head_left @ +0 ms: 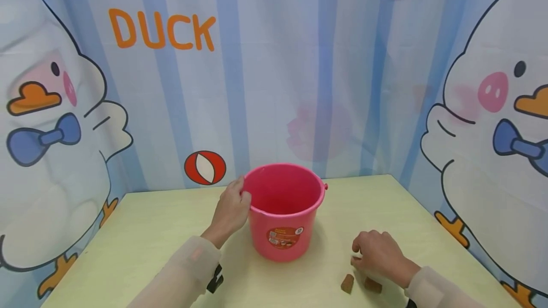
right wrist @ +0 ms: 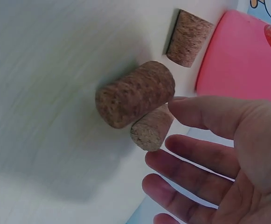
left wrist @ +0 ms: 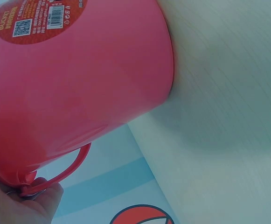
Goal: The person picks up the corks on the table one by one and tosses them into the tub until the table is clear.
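Note:
A pink bucket [head_left: 284,236] stands upright on the table, a printed label on its front. My left hand [head_left: 231,208] grips its rim at the left; the left wrist view shows those fingers by the pink handle [left wrist: 74,165]. To the right of the bucket, my right hand [head_left: 381,253] hovers low with fingers apart. Close to it lie two corks, one cork [head_left: 347,283] left of the other cork [head_left: 373,285]. The right wrist view shows a third cork [right wrist: 151,130] just beyond the thumb and fingertips; whether they touch it I cannot tell.
A pale yellow table [head_left: 171,232] carries everything. Behind it hangs a blue striped curtain [head_left: 274,84] printed with ducks, which also runs along both sides. The table's back edge meets this curtain close behind the bucket.

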Demonstrator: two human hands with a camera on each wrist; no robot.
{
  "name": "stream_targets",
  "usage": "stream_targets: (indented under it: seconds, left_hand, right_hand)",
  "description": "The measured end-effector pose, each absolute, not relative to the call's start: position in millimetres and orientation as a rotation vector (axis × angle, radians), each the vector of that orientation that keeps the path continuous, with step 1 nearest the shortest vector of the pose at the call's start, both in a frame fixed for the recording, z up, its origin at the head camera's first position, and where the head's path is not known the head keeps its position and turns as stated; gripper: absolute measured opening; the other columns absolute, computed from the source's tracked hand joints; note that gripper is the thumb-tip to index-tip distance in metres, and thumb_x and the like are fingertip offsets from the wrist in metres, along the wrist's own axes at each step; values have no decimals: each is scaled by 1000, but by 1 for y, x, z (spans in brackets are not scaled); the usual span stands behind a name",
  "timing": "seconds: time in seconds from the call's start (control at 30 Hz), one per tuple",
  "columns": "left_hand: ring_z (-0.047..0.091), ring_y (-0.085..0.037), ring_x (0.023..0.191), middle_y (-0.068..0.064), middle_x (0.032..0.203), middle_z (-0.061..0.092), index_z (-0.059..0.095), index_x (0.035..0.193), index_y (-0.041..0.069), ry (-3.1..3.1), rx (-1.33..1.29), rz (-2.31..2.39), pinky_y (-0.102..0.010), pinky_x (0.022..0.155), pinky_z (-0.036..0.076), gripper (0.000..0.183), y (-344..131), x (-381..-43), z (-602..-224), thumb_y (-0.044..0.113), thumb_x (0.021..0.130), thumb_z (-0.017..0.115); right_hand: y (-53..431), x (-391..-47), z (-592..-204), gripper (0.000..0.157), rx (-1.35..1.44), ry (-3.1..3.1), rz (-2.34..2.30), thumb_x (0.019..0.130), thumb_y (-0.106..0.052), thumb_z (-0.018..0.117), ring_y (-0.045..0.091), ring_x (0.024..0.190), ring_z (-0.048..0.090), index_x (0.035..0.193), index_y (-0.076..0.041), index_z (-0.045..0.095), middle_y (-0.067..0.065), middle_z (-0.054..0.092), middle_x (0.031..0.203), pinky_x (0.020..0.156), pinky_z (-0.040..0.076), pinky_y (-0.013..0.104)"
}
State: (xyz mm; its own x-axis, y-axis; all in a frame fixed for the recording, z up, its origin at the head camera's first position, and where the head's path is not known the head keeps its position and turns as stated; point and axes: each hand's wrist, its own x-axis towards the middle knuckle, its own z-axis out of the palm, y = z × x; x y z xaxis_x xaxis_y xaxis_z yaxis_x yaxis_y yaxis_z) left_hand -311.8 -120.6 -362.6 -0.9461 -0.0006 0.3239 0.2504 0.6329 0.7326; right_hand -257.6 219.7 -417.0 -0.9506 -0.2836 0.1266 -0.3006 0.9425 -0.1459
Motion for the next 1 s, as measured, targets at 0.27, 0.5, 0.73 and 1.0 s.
stream_targets:
  seconds: [0.27,0.5,0.73,1.0]
  left_hand:
    - [43,-39,142,-16,160,40,31,159,1,-2560,-207,-1211,-53,102,51,59,-120,-311,-362,20,104,43]
    - [43,-39,142,-16,160,40,32,159,2,-2559,-207,-1208,-53,104,50,59,-121,-312,-363,20,104,43]
    - [43,-39,142,-16,160,40,32,159,1,-2553,-210,-1207,-53,104,50,59,-120,-311,-362,20,104,43]
    - [46,-38,139,-14,159,41,33,159,4,-2546,-191,-1214,-50,101,53,59,-120,-309,-363,20,104,45]
  right_hand:
    - [220,-257,-422,27,452,-2980,225,79,-17,84,11,59,46,62,-22,65,-13,60,64,61,38,38]
    - [219,-256,-423,22,428,-3004,237,80,-16,85,12,59,48,65,-21,70,-12,61,65,63,41,39]
    - [221,-257,-425,21,420,-2990,243,78,-14,86,11,60,50,65,-21,71,-13,63,65,64,41,39]
    - [222,-261,-424,19,428,-2980,253,77,-12,84,10,61,52,65,-21,72,-13,65,66,64,41,40]
